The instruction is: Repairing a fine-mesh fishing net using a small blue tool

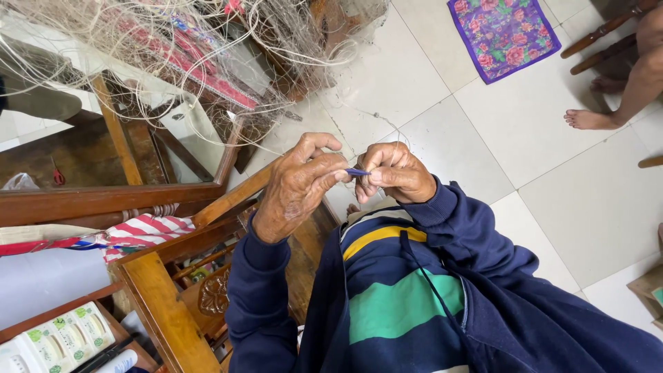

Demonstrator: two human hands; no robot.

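My left hand and my right hand meet in front of my chest, fingertips together. Between them they pinch a small blue needle-like tool, with thin pale line running up from it. That line joins a tangled fishing net of fine whitish thread draped over wooden furniture at the upper left. I cannot tell which hand bears the tool more. Dark blue sleeves cover both my arms above a striped shirt.
A wooden chair frame and table stand at the left, with striped cloth. White floor tiles spread to the right. A purple floral mat lies at the top. Another person's bare foot rests at the upper right.
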